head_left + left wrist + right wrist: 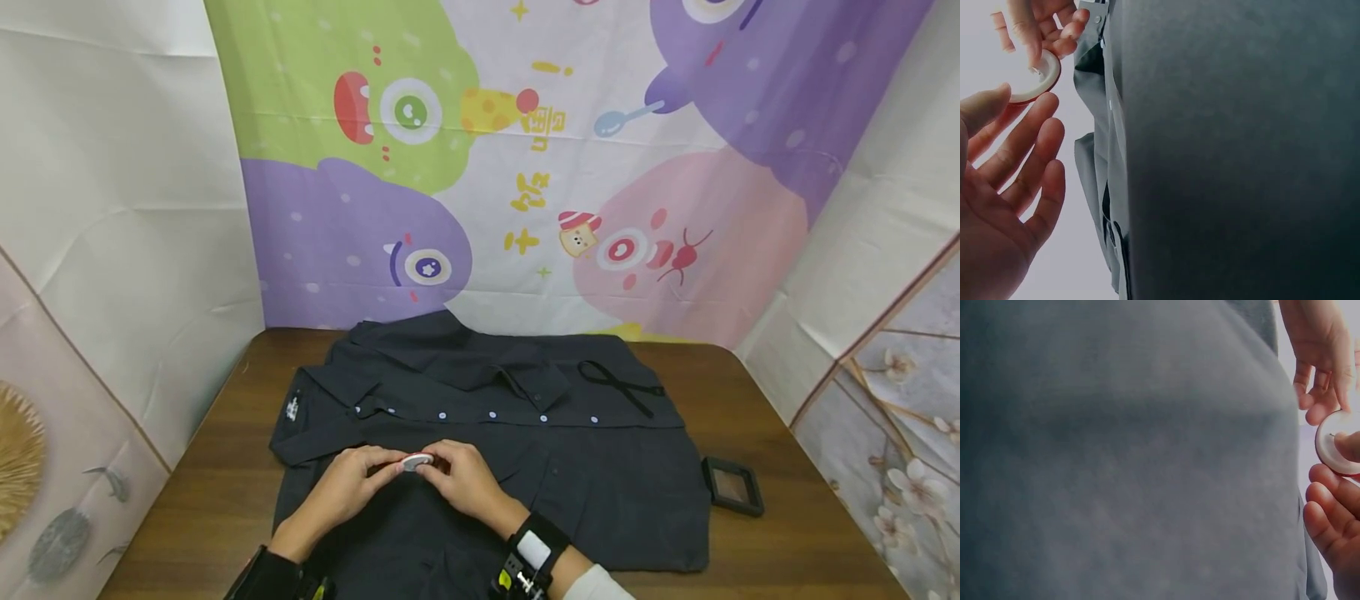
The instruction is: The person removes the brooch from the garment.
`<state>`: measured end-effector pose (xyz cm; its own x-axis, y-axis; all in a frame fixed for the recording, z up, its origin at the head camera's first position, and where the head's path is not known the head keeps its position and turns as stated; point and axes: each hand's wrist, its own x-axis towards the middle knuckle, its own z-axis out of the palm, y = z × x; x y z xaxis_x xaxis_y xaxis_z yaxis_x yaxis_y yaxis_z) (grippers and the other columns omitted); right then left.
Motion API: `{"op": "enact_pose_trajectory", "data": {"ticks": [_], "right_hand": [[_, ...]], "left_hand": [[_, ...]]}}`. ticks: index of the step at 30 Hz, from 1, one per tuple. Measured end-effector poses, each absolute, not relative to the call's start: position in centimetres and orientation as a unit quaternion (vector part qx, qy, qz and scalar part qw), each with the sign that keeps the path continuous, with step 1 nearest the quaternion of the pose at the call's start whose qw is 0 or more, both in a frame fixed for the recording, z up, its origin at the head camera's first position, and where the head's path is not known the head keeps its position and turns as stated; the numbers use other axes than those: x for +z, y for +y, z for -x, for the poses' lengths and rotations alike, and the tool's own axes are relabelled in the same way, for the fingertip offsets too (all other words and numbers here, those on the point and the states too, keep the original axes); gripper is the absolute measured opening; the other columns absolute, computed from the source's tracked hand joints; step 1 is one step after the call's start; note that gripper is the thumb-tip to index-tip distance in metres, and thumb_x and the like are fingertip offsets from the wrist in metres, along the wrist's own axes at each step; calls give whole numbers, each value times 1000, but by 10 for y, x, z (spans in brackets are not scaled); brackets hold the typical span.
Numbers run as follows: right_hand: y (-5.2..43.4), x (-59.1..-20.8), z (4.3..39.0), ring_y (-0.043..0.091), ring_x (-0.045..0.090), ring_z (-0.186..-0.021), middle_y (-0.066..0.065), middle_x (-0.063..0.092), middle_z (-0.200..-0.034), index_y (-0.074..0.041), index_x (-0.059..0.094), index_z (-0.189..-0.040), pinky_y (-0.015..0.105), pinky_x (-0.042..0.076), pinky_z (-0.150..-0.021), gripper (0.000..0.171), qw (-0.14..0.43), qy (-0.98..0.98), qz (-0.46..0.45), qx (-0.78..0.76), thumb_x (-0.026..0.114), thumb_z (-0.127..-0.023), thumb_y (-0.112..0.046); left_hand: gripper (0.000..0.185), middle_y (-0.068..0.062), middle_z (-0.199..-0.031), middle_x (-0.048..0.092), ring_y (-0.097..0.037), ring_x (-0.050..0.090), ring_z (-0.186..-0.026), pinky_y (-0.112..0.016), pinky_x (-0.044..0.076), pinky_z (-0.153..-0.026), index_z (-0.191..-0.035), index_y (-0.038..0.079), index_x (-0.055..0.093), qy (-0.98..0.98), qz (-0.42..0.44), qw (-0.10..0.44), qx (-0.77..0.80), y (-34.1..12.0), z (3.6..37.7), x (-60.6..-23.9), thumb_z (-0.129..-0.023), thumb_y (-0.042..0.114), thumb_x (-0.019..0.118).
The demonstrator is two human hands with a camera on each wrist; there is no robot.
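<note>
- Your left hand [341, 487] and right hand [467, 479] meet over the shirt [600, 475], just this side of its button row.
- Between them you hold a small disc [416, 461], white with a red rim; it sits right at the fingertips of both hands, above the shirt's front panel.
- In the left wrist view, the disc [1040, 76] is caught between your left thumb and index fingertip; the other left fingers [1035, 169] lie spread and fairly straight beneath it.
- Your right hand [1041, 25] comes at the disc from the far side, one fingertip pressed on its white face and the rest curled.
- In the right wrist view, the disc [1338, 444] lies at the frame's edge beside the shirt [1122, 456], a right finger across its middle and left fingers [1319, 375] closing in above. Much of that view is dark cloth, so whether the right thumb backs the disc I can't quite tell.
- The shirt lies flat on the table [810, 533], collar away from you, pale buttons in a line across it.
- A black ribbon [621, 386] lies on the shirt's far right part, well away from your hands.
- A small black tray [732, 486] sits on the table, just off the shirt's right edge.
</note>
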<state>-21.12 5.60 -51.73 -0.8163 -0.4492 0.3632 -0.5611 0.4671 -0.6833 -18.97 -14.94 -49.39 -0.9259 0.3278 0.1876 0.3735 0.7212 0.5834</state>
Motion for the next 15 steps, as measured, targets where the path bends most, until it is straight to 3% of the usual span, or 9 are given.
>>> {"op": "enact_pose_trajectory", "data": {"ticks": [15], "right_hand": [[56, -517, 212, -3, 48, -64, 0, 65, -76, -9, 72, -92, 11, 42, -59, 8, 67, -856, -293, 422, 73, -87, -16]], "left_hand": [[18, 4, -100, 74, -16, 69, -95, -35, 55, -81, -103, 17, 76, -926, 155, 33, -344, -147, 189, -493, -93, 27, 64]]}}
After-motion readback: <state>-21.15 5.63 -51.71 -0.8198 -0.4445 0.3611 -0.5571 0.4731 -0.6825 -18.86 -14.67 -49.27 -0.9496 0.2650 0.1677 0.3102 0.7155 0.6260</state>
